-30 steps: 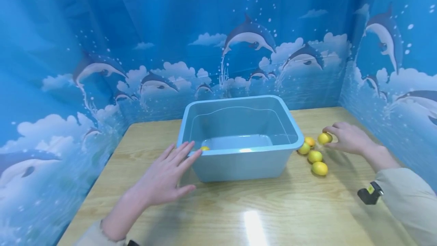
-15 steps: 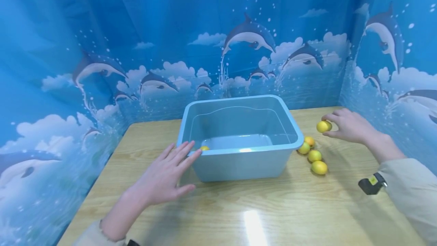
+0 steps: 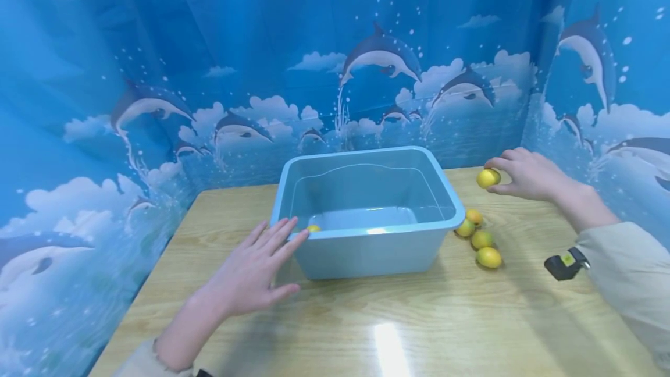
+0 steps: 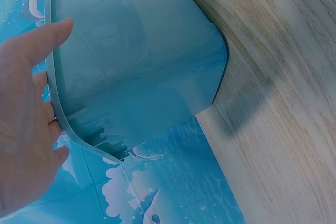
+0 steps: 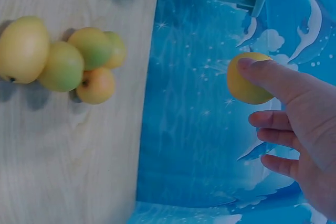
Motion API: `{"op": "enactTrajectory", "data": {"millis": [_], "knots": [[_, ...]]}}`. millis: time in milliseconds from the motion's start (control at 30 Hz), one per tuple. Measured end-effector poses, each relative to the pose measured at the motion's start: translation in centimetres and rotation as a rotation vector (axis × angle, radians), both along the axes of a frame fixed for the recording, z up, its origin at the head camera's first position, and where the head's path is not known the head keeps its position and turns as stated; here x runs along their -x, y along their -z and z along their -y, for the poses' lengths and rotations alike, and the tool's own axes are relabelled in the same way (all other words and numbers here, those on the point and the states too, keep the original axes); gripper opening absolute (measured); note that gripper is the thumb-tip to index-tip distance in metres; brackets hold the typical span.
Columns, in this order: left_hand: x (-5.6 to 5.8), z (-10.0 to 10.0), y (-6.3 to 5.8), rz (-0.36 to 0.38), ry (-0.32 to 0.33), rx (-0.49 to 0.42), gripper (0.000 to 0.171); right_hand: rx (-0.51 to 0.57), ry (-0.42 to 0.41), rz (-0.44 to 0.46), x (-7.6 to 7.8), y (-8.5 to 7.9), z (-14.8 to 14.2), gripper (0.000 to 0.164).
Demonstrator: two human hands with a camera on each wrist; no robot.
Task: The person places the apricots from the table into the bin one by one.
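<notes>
In the head view my right hand (image 3: 531, 176) pinches a small round yellow fruit (image 3: 488, 178) between thumb and fingertips, held up over the table's back right part. In the right wrist view the thumb lies across this yellow fruit, while the other fingers hang loosely bent. Left of it, several yellow-green fruits (image 5: 62, 66) lie grouped on the table, one more orange. A light blue plastic tub (image 3: 366, 255) stands mid-table. My left hand (image 3: 251, 272) lies at its near left rim, fingers spread and straight. Part of a yellow fruit (image 3: 314, 228) shows inside the tub; its near wall hides the rest.
The wooden table (image 3: 335, 324) reaches back to a blue dolphin-printed curtain (image 3: 314, 63), which also runs along both sides. The tub's right wall stands next to the loose fruits (image 3: 482, 239).
My right hand has lifted the yellow fruit off the table, moving up and slightly back, away from the other fruits. The left hand and the tub have stayed in place.
</notes>
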State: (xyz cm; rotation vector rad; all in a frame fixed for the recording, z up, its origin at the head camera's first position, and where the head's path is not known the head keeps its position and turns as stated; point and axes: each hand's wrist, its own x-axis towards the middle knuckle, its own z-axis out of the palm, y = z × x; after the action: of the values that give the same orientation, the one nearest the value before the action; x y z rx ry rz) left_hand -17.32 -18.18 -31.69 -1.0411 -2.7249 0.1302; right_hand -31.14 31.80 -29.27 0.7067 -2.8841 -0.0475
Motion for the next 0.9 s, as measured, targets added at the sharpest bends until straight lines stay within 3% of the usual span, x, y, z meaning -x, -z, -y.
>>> {"op": "enactTrajectory", "data": {"millis": [533,900], "knots": [[0.2,0.0,0.0,-0.012,0.003,-0.007,0.086,-0.023,-0.046,-0.027,0.6,-3.1,2.1,0.045],[0.1,0.1,0.2,0.01,-0.007,-0.008,0.086,-0.037,-0.046,-0.014,1.3,-4.3,3.6,0.046]]}}
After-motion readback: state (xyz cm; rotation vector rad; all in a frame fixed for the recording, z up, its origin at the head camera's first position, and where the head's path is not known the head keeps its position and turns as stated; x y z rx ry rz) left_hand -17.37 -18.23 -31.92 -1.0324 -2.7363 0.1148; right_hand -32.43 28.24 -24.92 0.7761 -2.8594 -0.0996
